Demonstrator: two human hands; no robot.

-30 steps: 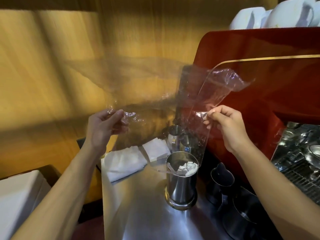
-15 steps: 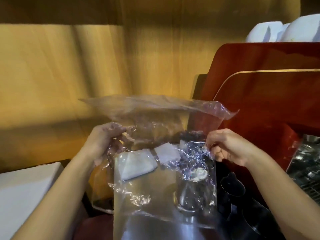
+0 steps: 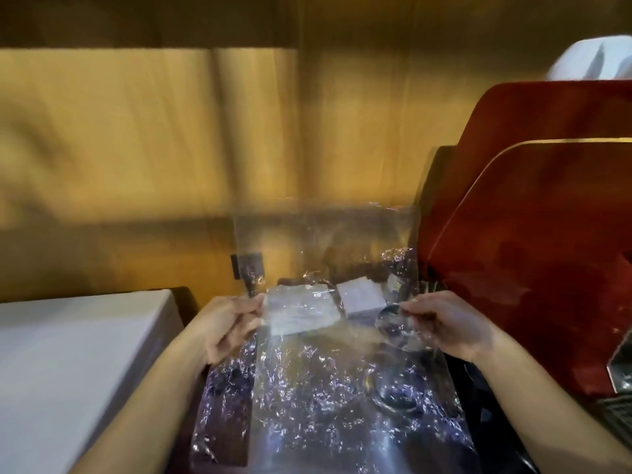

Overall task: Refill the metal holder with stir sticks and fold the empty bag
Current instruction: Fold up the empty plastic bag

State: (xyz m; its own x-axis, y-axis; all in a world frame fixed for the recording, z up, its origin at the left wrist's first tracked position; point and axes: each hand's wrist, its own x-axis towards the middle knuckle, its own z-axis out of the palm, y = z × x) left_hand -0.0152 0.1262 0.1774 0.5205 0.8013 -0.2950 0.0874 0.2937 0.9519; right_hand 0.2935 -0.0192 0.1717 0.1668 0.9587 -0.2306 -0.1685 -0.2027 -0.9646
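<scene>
A clear, crinkled plastic bag (image 3: 318,381) is stretched between both hands over the steel counter. My left hand (image 3: 225,328) pinches its left edge and my right hand (image 3: 448,323) pinches its right edge. The bag's upper part stands up behind the hands, and its lower part hangs toward me. Through the plastic I see the metal holder (image 3: 396,364) standing on the counter below my right hand, blurred by the film. I cannot make out any stir sticks.
White folded napkins (image 3: 301,313) lie at the counter's far end. A red coffee machine (image 3: 540,241) rises on the right with white cups (image 3: 588,59) on top. A white box (image 3: 68,371) sits at the left. A wooden wall stands behind.
Both hands have come down and toward me with the bag. The bag, held high and open a second ago, now drapes in front of the holder and counter.
</scene>
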